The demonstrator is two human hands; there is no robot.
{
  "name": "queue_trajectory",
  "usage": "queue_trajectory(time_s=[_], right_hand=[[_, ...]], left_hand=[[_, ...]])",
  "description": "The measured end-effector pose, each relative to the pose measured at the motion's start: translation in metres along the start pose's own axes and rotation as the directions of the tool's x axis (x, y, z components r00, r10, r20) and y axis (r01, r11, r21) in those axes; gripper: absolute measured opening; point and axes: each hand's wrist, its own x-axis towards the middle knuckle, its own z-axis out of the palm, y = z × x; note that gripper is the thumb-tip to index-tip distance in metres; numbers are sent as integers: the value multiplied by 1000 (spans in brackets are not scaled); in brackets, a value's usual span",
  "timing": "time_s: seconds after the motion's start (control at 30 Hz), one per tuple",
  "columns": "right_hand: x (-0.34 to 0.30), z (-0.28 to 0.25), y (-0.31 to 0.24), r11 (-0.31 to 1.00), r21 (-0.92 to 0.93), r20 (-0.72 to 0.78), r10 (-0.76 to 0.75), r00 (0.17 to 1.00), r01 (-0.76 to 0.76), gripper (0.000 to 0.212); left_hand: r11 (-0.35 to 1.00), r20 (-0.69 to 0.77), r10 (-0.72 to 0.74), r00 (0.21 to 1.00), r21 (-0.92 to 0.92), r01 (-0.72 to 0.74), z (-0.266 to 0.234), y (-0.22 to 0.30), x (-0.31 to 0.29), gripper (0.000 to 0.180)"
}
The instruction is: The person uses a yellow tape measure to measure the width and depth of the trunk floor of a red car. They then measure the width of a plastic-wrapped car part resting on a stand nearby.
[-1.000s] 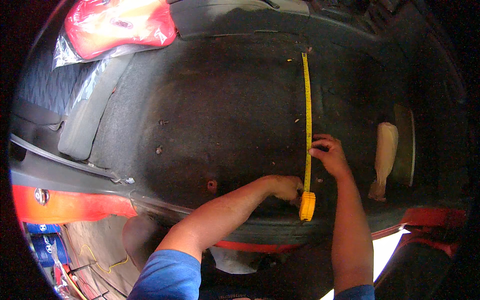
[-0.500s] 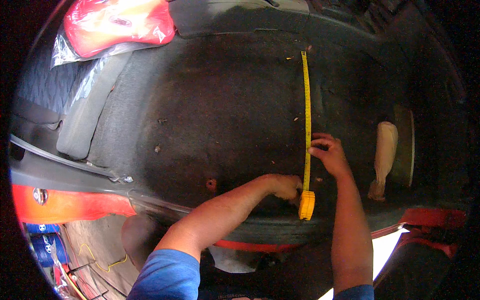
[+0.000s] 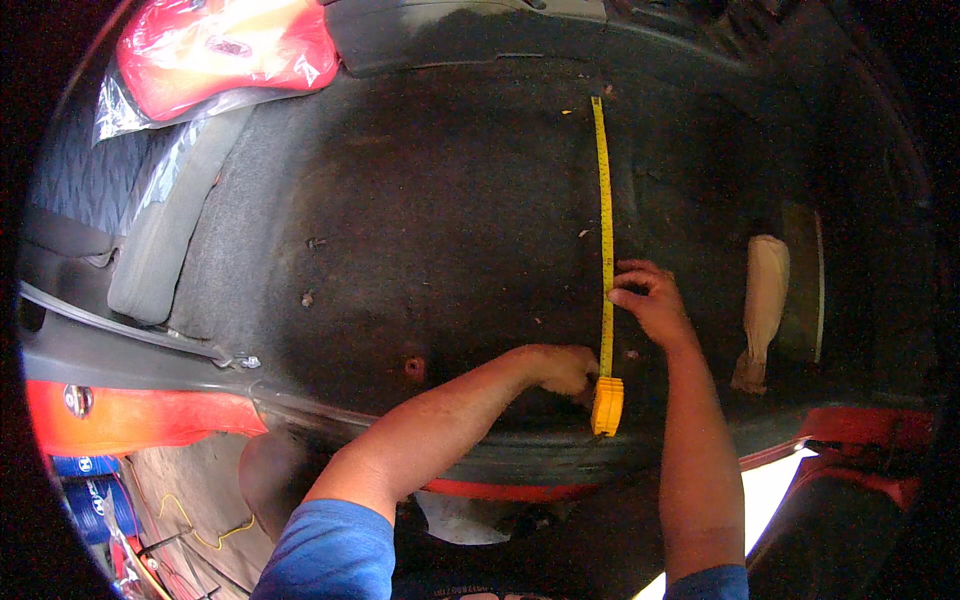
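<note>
A yellow tape measure (image 3: 607, 408) lies on the dark carpeted floor of a vehicle's cargo area, its blade drawn out straight toward the far side. My left hand (image 3: 566, 371) is curled against the left of the case where the blade comes out; its fingertips are partly hidden. Just right of the blade, about midway along the near half, is my right hand (image 3: 652, 302). Its thumb and fingers are apart, with the tips at the blade's edge.
A red, plastic-wrapped piece (image 3: 225, 55) sits at the far left, near a grey padded panel (image 3: 175, 230). On the right lies a tan wrapped bundle (image 3: 766, 290). Small debris dots the carpet. Outside, at lower left, stand blue drums (image 3: 100, 508).
The whole view has shifted slightly, so everything appears a little farther left. Both hands keep nearly the same places at the tape measure.
</note>
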Motion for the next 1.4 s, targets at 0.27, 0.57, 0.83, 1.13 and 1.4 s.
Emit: queue_trajectory(time_s=[0.27,0.57,0.83,1.13,1.4], right_hand=[[1,1,5,999,27,-14,-33,999,34,24],[2,1,6,998,39,-2,-38,999,38,24],[5,1,7,996,73,21,-56,998,55,24],[-1,-2,-6,999,-31,7,-8,1000,9,23],[1,-2,-2,998,55,30,-31,999,30,23]], left_hand=[[998,-36,2,999,-69,-4,-1,4,-5,36],[997,-5,-53,999,-61,53,-5,10,-10,46],[991,34,-129,991,-39,130,-11,25,-16,48],[998,0,-45,999,-43,45,3,-4,3,50],[997,-11,-40,999,-67,39,4,-6,4,43]])
